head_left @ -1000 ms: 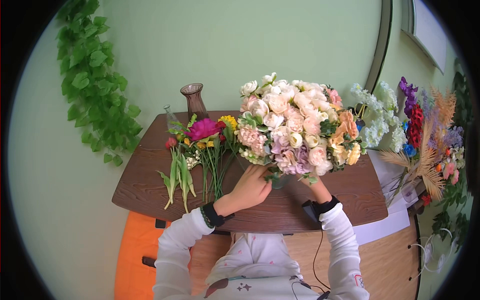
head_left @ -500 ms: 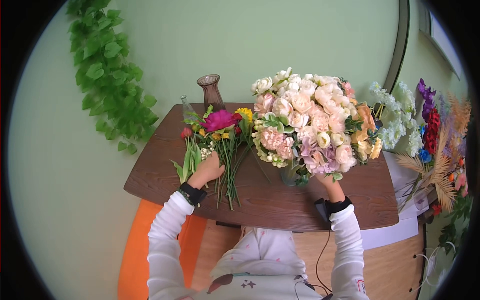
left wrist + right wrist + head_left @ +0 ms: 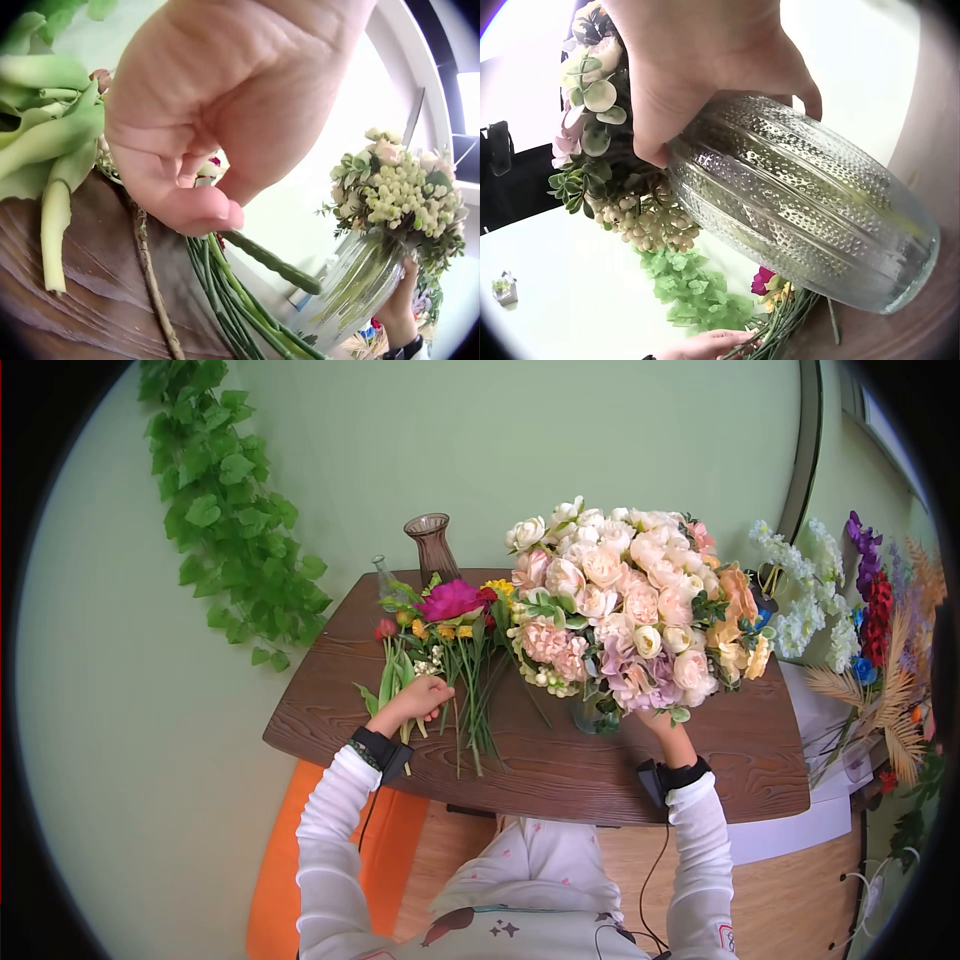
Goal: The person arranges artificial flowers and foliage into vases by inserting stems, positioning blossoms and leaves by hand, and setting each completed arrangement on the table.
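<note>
Beside the loose flowers, my left hand [image 3: 418, 702] has curled fingers; in the left wrist view the hand [image 3: 217, 112] pinches a thick green stem [image 3: 274, 262] between thumb and fingers. Thin green stems [image 3: 232, 307] and a brown stem [image 3: 154, 289] lie below it. A magenta flower [image 3: 450, 600] tops the loose pile. My right hand [image 3: 660, 725], largely under the blooms, grips the upper part of a clear ribbed glass vase [image 3: 795, 202]. That vase holds a large bouquet [image 3: 630, 600] of white, pink, lilac and peach flowers.
Behind the pile on the brown table [image 3: 380, 650] stand a purple-tinted glass vase [image 3: 432, 548] and a small clear bottle [image 3: 384, 580]. More flowers [image 3: 875, 620] stand at the right. A leafy vine [image 3: 235, 510] hangs on the left wall.
My left hand has moved left from the glass vase to the loose stems, then slightly further right along them. The right hand has stayed at the vase. The head view has shifted.
</note>
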Demonstrator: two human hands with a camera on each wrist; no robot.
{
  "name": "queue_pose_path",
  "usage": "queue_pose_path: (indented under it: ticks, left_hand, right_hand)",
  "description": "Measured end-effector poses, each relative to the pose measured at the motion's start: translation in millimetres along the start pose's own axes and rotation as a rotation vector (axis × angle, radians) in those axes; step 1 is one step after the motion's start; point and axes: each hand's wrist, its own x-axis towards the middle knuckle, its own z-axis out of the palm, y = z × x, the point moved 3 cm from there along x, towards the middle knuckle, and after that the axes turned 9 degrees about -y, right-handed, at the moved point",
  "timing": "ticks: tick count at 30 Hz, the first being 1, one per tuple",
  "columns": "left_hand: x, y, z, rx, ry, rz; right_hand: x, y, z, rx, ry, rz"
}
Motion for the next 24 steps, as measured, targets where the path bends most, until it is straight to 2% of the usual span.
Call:
queue_pose_path:
  ticks: [1,3,4,6,8,10,11,12,14,15,18,20,21,22,24]
  left_hand:
    - [-2.2,1.8,0.0,0.001,0.002,-0.003]
    - [-5.2,8.7,4.6,-0.220,-0.057,0.168]
    - [-5.3,8.1,6.3,-0.221,-0.054,0.164]
    - [-0.9,9.2,10.4,0.009,-0.059,0.281]
    - [8.2,2.1,16.0,0.084,-0.021,0.316]
    - [15.0,-4.8,18.5,0.215,0.067,0.169]
    - [11.6,-0.4,20.6,0.278,0.153,0.160]
    - [10.6,3.4,23.7,0.279,0.152,0.164]
    - [9.7,3.3,25.1,0.312,0.193,0.011]
    - [10.7,3.3,24.1,0.313,0.193,0.011]
    - [11.4,0.0,21.0,0.430,0.108,-0.050]
    - [6.1,2.4,20.5,0.173,0.019,0.013]
    - [0.5,5.2,21.7,0.114,-0.053,-0.012]
    - [-4.0,6.0,21.0,0.116,-0.052,-0.006]
    - [-15.1,6.5,24.0,-0.081,-0.168,0.077]
  right_hand:
    - [0.0,0.2,1.0,0.001,0.001,-0.003]
    - [3.8,-0.9,4.5,0.006,0.002,-0.007]
    - [6.8,-2.3,7.1,0.008,0.001,-0.011]
    - [6.0,-2.1,7.6,0.007,0.001,-0.017]
    - [6.5,-0.4,5.1,0.001,0.005,-0.022]
    - [1.7,-2.6,3.3,-0.009,0.010,-0.027]
    - [3.5,-4.2,3.1,-0.015,0.013,-0.029]
    - [6.9,-7.0,4.2,-0.021,0.016,-0.031]
    - [9.3,-6.5,2.2,-0.030,0.019,-0.035]
    - [9.8,-6.9,2.1,-0.033,0.021,-0.038]
    - [4.9,-12.6,4.4,-0.044,0.027,-0.045]
    - [10.3,-19.4,5.5,-0.064,0.035,-0.045]
    - [12.2,-21.0,4.5,-0.074,0.038,-0.047]
    - [12.8,-23.6,4.8,-0.083,0.042,-0.052]
    - [8.2,-25.1,2.0,-0.093,0.051,-0.064]
